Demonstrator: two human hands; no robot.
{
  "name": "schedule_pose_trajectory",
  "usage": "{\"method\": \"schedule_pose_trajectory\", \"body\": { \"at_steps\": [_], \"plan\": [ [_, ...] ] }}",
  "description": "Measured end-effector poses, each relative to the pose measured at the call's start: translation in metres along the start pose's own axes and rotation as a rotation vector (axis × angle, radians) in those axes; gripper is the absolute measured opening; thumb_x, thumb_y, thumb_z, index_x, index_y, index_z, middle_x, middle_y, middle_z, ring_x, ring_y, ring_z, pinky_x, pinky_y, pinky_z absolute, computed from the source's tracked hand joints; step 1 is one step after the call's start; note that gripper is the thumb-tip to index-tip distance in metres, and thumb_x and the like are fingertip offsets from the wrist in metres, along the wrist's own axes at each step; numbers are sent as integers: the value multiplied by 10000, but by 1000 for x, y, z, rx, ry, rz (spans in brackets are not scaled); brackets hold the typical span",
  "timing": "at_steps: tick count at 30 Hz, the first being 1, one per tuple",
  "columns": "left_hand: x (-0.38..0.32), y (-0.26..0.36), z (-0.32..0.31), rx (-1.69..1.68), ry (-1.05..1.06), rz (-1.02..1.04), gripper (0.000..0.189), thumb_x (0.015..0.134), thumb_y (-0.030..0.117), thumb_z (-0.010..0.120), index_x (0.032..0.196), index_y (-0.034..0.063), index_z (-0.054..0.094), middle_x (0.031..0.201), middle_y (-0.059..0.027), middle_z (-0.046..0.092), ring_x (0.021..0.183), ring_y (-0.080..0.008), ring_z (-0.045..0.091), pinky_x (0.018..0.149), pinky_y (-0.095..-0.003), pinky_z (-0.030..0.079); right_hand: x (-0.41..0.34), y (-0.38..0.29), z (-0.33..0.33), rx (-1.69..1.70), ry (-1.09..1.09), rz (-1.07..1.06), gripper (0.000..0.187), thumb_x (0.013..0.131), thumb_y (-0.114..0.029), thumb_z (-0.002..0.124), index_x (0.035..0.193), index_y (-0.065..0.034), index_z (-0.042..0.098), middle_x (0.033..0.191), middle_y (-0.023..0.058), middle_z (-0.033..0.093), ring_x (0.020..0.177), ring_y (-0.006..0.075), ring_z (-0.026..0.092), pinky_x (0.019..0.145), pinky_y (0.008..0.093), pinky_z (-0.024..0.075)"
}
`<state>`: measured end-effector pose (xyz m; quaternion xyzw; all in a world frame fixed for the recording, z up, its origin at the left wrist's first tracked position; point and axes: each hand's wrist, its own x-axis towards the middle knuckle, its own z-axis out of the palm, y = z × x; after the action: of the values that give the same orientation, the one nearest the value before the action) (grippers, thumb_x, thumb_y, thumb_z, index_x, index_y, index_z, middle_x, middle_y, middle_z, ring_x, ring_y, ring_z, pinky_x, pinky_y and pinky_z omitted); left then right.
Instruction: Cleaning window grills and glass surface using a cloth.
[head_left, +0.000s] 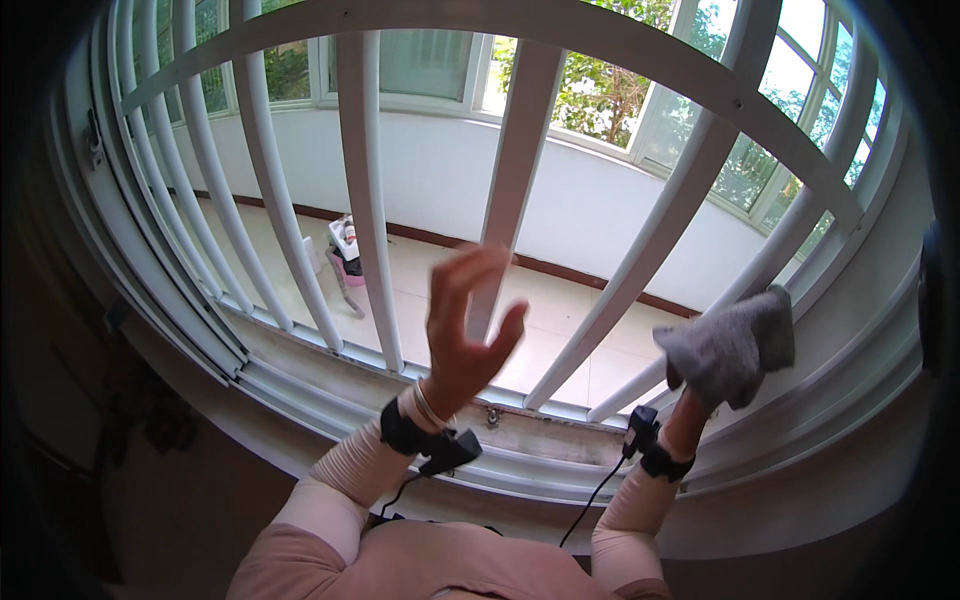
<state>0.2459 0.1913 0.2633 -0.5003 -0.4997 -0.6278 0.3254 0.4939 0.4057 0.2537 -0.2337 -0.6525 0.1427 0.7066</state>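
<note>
My left hand (469, 330) is raised in front of the white window bars (510, 172), its fingers curved apart and nothing in them. A grey cloth (731, 345) drapes over my right hand (686, 420) and hides its fingers. The cloth lies over one of the slanted bars at the right side of the grille, and my right hand appears to grip that bar through it. Both wrists carry black straps with small devices. Below the bars runs the window sill track (540, 431), with dirt and worn spots along it.
Beyond the bars is a tiled floor (555, 337) with a low white wall (600, 202) and windows behind it. A pink bucket (352, 279) with items on top stands there. A sliding window frame (150, 247) borders the left. Black cables (592, 499) hang from my wrist devices.
</note>
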Motion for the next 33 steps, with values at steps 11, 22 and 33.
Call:
{"method": "schedule_pose_trajectory", "body": {
  "at_steps": [11,22,33],
  "plan": [
    [50,-44,40,-323,-177,-457,644,795,240,731,1296,17,393,929,-113,622,793,-153,636,673,-266,545,114,-16,24,-67,-18,-329,300,876,-11,552,1169,40,511,1158,136,569,1066,208,558,967,338,425],
    [50,-40,41,-395,-191,-615,215,779,87,663,849,40,465,615,-44,558,501,-106,582,449,-242,485,83,10,32,-406,174,-371,305,825,-81,616,1117,-2,576,1138,146,594,1046,266,574,982,407,407],
    [46,-41,45,-431,-134,-580,209,778,56,639,830,47,436,593,-30,530,486,-105,572,422,-227,470,-75,52,37,-39,196,64,355,832,-62,651,1136,63,515,1021,120,613,919,197,604,881,336,477]
  ]
}}
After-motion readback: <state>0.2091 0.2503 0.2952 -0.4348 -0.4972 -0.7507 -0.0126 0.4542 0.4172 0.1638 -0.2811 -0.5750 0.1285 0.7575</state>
